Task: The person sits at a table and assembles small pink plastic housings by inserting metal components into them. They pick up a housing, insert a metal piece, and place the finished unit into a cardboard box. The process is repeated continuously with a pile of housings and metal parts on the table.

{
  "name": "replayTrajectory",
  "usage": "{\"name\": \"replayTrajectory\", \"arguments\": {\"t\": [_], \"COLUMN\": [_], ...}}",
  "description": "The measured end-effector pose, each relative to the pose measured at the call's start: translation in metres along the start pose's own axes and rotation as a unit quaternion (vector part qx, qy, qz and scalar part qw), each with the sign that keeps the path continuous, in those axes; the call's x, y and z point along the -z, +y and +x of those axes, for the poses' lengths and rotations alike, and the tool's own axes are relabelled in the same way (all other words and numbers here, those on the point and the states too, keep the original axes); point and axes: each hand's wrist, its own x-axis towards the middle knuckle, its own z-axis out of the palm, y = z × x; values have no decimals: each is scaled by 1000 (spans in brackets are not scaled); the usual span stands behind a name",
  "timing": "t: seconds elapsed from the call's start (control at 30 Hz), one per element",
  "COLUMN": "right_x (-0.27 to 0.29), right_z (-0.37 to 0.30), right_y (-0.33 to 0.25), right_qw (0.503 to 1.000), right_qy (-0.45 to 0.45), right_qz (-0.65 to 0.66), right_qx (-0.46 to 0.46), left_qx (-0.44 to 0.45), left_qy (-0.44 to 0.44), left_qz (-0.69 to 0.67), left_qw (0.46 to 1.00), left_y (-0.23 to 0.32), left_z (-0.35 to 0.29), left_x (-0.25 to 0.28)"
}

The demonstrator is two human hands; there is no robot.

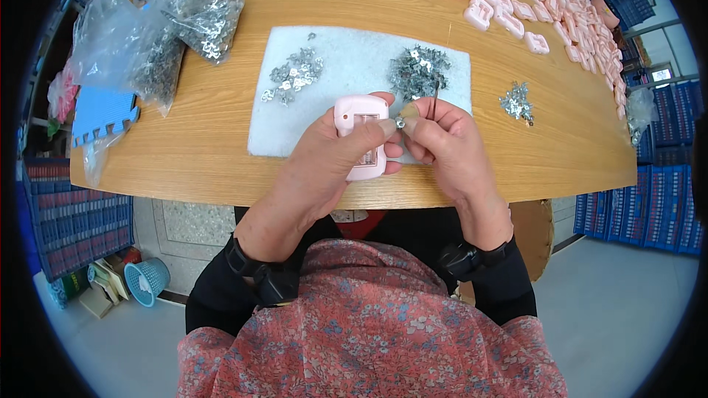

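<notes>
My left hand (332, 140) is closed around a pale pink plastic casing (361, 107) with a rectangular recess in its face. The left thumb lies across the casing. At the casing's right side, my right hand (450, 140) pinches a small shiny metal piece (400, 123) between thumb and forefinger. A thin dark tool (435, 94) sticks up from the same hand, its lower part hidden by the fingers. Both hands are over the front of a white foam sheet (354, 48). Just beyond the right hand lies a dense heap of metal parts (419, 70).
Flat metal pieces (296, 74) are spread on the foam's left side. Another small metal pile (518, 102) sits on the wooden table (575, 147) to the right. Many pink casings (546, 11) cover the far right. Plastic bags of metal parts (199, 15) and a blue foam mat (103, 112) lie left.
</notes>
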Motion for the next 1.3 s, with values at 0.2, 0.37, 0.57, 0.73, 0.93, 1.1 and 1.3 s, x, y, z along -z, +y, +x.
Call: {"name": "replayTrajectory", "arguments": {"t": [0.2, 0.37, 0.57, 0.73, 0.93, 1.1, 1.3], "right_x": [0, -4, -9, -14, -9, -4, -6], "right_z": [4, 4, 2, -2, -4, -11, -14], "right_y": [-12, -22, -31, -32, -34, -24, -6], "right_qw": [991, 951, 896, 820, 868, 917, 974], "right_qy": [5, -19, -27, -23, -20, 18, -26], "right_qz": [-126, -286, -422, -526, -465, -372, -222], "right_qx": [46, 118, 135, 225, 172, 139, 36], "left_qx": [75, 96, 121, 124, 140, 136, 134], "left_qy": [-48, -38, -13, -28, -64, -104, -110], "left_qz": [-51, 31, 79, 110, 115, 38, 23], "left_qw": [995, 994, 989, 986, 981, 985, 985], "left_y": [13, 10, 7, 6, 8, 6, 6], "left_z": [-6, -6, -6, -6, -5, -4, -7], "left_x": [3, 7, 5, 1, 4, 9, 7]}}
